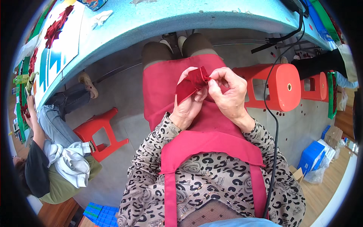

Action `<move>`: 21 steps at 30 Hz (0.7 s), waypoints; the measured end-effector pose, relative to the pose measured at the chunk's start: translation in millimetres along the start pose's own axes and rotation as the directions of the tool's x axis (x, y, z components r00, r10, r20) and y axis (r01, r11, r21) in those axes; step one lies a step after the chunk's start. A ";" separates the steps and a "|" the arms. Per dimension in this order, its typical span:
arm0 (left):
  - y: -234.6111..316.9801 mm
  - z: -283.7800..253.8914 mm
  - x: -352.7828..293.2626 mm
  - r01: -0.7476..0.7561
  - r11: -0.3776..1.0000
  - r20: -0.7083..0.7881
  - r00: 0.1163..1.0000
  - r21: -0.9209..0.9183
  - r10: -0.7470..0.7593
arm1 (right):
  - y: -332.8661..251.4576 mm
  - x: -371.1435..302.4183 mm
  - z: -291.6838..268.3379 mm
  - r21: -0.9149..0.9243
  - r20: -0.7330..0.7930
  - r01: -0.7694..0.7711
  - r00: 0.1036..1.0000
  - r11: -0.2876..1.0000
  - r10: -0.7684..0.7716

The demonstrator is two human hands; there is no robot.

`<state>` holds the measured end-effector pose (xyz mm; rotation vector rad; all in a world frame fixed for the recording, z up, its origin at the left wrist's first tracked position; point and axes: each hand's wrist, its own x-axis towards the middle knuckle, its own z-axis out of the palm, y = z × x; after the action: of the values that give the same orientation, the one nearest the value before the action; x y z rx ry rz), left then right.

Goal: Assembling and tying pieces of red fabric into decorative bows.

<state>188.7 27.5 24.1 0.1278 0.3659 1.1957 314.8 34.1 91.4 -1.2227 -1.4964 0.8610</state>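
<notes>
Above my lap, a folded dark red ribbon [195,80], shiny like velvet, is gathered between my two hands. My left hand [188,109] grips it from below and behind, with one flat tail hanging toward the left. At the ribbon's right end, the thumb and forefinger of my right hand [230,89] pinch its gathered part. The exact fold under my fingers is hidden. Beneath both hands lies the red apron [159,90] that I wear.
A light blue table [170,19] curves ahead, with more dark red ribbon pieces [56,30] at its left. Red plastic stools [289,87] stand to the right and one [99,132] to the left. A black cable [273,113] runs down my right side. Another person [36,166] sits at left.
</notes>
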 end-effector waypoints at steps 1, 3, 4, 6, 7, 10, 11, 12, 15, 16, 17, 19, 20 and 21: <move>1.0 2.0 0.2 -0.005 1.000 -0.015 1.000 0.014 0.005 | -2.7 -0.4 0.7 0.080 0.013 -0.106 0.994 0.991 0.106; 0.1 6.8 -1.9 -0.049 0.998 -0.029 0.998 0.029 0.049 | -2.5 -3.7 6.6 0.105 -0.020 -0.079 0.996 0.991 0.082; -0.6 10.0 -3.3 -0.091 0.995 -0.043 0.995 0.045 0.093 | -1.1 -5.8 10.3 0.128 -0.054 -0.051 0.997 0.990 0.059; 0.9 11.8 -3.4 -0.135 0.989 -0.055 0.989 0.062 0.138 | 3.1 -5.6 12.4 0.150 -0.088 -0.021 0.996 0.988 0.035; 2.1 9.8 -2.6 -0.150 0.985 -0.039 0.987 0.081 0.153 | 8.2 -2.2 11.1 -0.008 -0.099 0.142 0.985 0.990 -0.142; 6.0 7.1 -2.1 -0.180 0.977 -0.007 0.983 0.118 0.182 | 14.2 3.6 10.1 -0.315 -0.038 0.439 0.880 0.841 -0.473; 7.5 8.5 -3.3 -0.189 0.970 -0.020 0.981 0.154 0.194 | 13.1 3.8 10.8 -0.274 -0.039 0.388 0.910 0.880 -0.413; 9.0 10.1 -4.4 -0.196 0.962 -0.032 0.978 0.190 0.206 | 11.6 3.8 11.3 -0.232 -0.037 0.333 0.936 0.914 -0.350; 11.7 8.7 -4.3 -0.212 0.950 -0.031 0.974 0.230 0.225 | 6.0 2.2 11.5 -0.120 -0.023 0.187 0.981 0.975 -0.191; 12.4 7.7 -3.9 -0.220 0.947 -0.018 0.973 0.234 0.230 | 4.0 1.1 11.2 -0.051 -0.008 0.095 0.995 0.994 -0.095; 12.9 7.0 -3.8 -0.228 0.944 -0.005 0.972 0.238 0.236 | 3.1 0.6 11.5 0.017 0.014 -0.001 1.000 1.000 0.001; 13.3 6.3 -4.3 -0.213 0.948 -0.023 0.974 0.236 0.225 | 4.4 -0.3 13.4 0.163 0.027 -0.110 0.994 0.980 0.107; 12.9 6.2 -4.4 -0.195 0.953 -0.040 0.977 0.233 0.210 | 5.6 -1.3 14.2 0.302 0.052 -0.217 0.976 0.928 0.211; 12.6 6.1 -4.3 -0.178 0.957 -0.057 0.979 0.231 0.196 | 6.8 -2.0 14.9 0.432 0.092 -0.316 0.947 0.845 0.308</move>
<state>178.3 28.7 34.3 0.3174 0.5690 1.3463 302.3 34.7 80.6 -1.1240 -1.0411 1.3528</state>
